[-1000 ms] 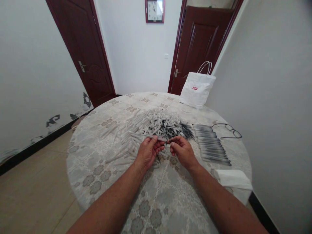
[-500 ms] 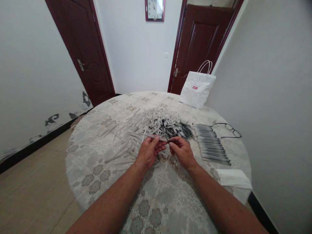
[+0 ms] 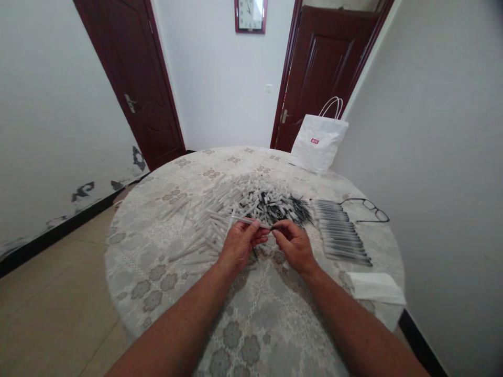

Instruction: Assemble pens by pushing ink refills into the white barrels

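Note:
My left hand is closed around a slim, pale pen barrel, which lies nearly level and points up to the left. At its right end, my right hand pinches a small black tip; the fingertips partly hide it. Just beyond both hands spreads a loose pile of translucent pen barrels. White caps and short pieces lie heaped in the middle, mixed with thin black refills. To the right, a row of pens with dark ends is laid side by side.
A floral tablecloth covers the round table. Eyeglasses lie beyond the pen row, and a folded white cloth or paper rests near the right edge. A white paper bag stands at the back right.
Both hands stay in almost the same place, with the barrel and black tip still between them. Only slight finger movement shows.

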Tool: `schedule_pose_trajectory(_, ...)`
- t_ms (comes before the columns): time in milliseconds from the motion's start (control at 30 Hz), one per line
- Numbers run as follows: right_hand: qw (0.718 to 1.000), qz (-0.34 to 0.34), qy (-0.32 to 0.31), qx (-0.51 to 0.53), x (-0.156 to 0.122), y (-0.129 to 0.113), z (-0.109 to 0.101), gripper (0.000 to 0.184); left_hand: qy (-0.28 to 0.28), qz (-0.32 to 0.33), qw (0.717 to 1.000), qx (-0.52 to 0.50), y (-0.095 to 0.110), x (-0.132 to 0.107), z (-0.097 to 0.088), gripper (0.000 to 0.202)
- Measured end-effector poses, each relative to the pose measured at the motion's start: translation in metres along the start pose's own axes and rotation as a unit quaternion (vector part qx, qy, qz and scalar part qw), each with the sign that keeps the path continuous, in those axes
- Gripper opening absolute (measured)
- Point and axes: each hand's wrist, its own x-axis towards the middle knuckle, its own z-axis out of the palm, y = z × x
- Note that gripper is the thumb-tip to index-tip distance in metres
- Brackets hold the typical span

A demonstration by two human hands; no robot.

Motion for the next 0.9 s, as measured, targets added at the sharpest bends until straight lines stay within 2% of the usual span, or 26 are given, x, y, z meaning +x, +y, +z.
schedule_pose_trajectory(267,0.999,0.021,-0.008,-0.05,0.0009,-0.0033,-0.0002,0.026,-0.002,-0.001,1.0,-0.001,-0.0005,-0.0017,0.0016,0.03)
schedule_pose_trajectory(533,0.991,-0.052,-0.01,-0.122,-0.0024,-0.0061,-0.0013,0.019,-0.003,0.0,1.0,0.014,-0.0034,-0.0011,-0.0007,0.029)
schedule_pose_trajectory(733,0.982,-0.145,0.013,-0.117,-0.0037,-0.0098,-0.0015,0.011,-0.003,-0.009,1.0,0.003,-0.0037,-0.0014,-0.0001,0.031)
schedule_pose_trajectory(800,0.982,-0.152,0.018,-0.114,-0.0046,-0.0088,-0.0017,0.011,-0.003,-0.014,1.0,0.001,-0.0032,-0.0023,0.0007,0.03)
schedule_pose_trajectory(900,0.984,-0.124,0.02,-0.127,-0.0055,-0.0049,-0.0032,0.016,-0.002,-0.017,1.0,0.001,-0.0026,-0.0032,0.0014,0.03)
